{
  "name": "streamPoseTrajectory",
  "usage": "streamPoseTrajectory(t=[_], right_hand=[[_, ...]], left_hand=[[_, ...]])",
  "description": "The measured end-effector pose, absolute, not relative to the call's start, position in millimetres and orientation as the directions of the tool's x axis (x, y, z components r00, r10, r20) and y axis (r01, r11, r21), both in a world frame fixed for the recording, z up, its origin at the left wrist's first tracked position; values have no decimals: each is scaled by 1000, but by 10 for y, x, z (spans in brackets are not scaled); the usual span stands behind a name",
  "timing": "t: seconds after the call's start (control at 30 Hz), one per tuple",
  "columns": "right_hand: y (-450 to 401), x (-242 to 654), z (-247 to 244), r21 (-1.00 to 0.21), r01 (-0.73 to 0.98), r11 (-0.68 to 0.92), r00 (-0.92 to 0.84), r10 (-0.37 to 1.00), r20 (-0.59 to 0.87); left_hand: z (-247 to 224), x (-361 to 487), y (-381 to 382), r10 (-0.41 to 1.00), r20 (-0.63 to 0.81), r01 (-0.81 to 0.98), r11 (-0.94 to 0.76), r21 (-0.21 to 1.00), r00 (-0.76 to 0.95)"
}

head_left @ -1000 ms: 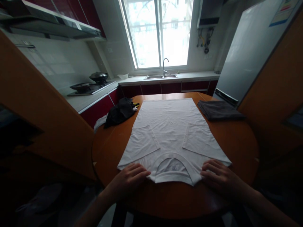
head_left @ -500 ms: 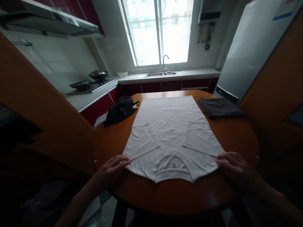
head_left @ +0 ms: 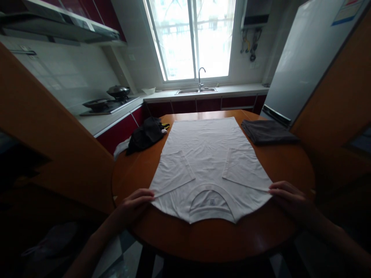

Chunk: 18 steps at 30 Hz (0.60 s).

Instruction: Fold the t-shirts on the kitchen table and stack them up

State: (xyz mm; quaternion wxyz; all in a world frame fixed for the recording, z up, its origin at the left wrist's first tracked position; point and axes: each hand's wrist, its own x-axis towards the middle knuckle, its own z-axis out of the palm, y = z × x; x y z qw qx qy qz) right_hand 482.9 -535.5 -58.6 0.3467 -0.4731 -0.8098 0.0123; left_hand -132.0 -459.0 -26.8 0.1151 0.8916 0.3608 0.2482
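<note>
Flat on the table (head_left: 295,170), mid-top: white shirt (head_left: 207,154), collar (head_left: 222,188) toward the wearer, hem at the far end. Both sleeves lie folded inward over the shirt's body, left one (head_left: 175,170) and right one (head_left: 246,168) well apart, each slanting toward the collar. Small label (head_left: 212,202) inside the neck; print too small to read. Light wrinkles across the middle.

Left hand (head_left: 136,202) at the shirt's near left corner: thumb and fingers brought together, pinching the cloth edge. Right hand (head_left: 291,197) at the near right corner, same kind of pinch, fingers nearly closed on the edge. Between the hands, the shirt's near edge dips toward the wearer around the collar.

Left of the shirt's far half: black cloth (head_left: 146,133), heaped, with a yellow bit (head_left: 165,126) at its shirt-side end. White cloth (head_left: 121,148) beyond it, farther left from the shirt. Right of the shirt's far half: grey cloth (head_left: 269,133), folded flat, near the shirt's edge.

Past the shirt's hem, beyond the table: counter (head_left: 240,90) with sink (head_left: 188,92) and tap (head_left: 199,77), window (head_left: 211,42) above. Far left of the shirt, stove (head_left: 116,106) bearing a pan (head_left: 95,104) and a lidded wok (head_left: 118,91). Far right of the shirt, fridge (head_left: 304,58).
</note>
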Motion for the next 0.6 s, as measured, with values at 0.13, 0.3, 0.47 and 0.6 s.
streamPoseTrajectory(t=[0.13, 0.3, 0.47, 0.6], right_hand=[[-5322, 4870, -609, -392, 724, 567, -298, 770, 564], [-5318, 4895, -598, -402, 678, 615, -332, 744, 579], [-5353, 4890, -525, -419, 654, 630, -350, 743, 571], [-5398, 4854, -393, -439, 630, 640, -369, 745, 556]], left_hand=[[-329, -1384, -4529, 657, 426, 533, -754, 384, 622], [-364, -1480, -4525, 622, 409, 479, -779, 404, 667], [-273, -1470, -4608, 642, 411, 498, -764, 410, 648], [-180, -1425, -4708, 684, 379, 509, -723, 466, 623]])
